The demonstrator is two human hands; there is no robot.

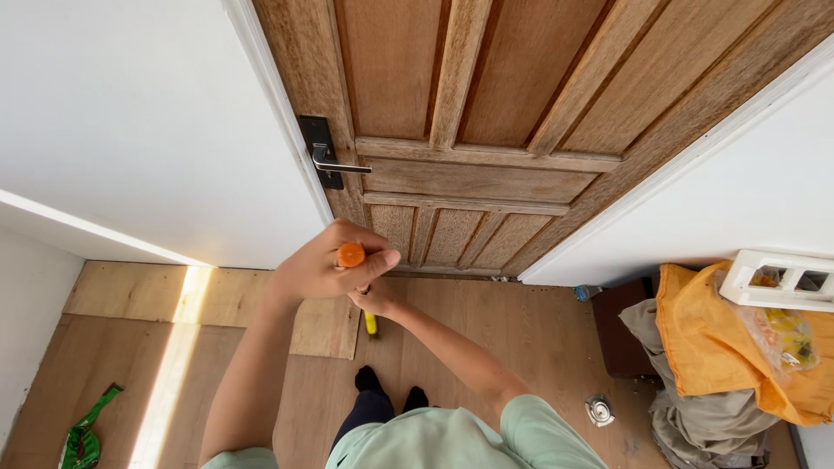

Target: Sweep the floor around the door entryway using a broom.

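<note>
My left hand (323,265) is closed around the top of a broom handle with an orange end cap (351,254). Just below it, my right hand (372,300) grips the same handle lower down; a short yellow stretch of the handle (371,323) shows beneath it. The rest of the broom is hidden behind my arms and body. Both hands are held in front of a closed wooden panelled door (486,104) with a black plate and metal lever handle (328,158). My feet in dark socks (389,389) stand on the wooden floor (104,347).
White walls flank the door on both sides. At right lie an orange cloth (712,339), grey fabric (704,417), a white plastic frame (777,280) and a small metal fitting (599,409). A green bag (85,434) lies at bottom left.
</note>
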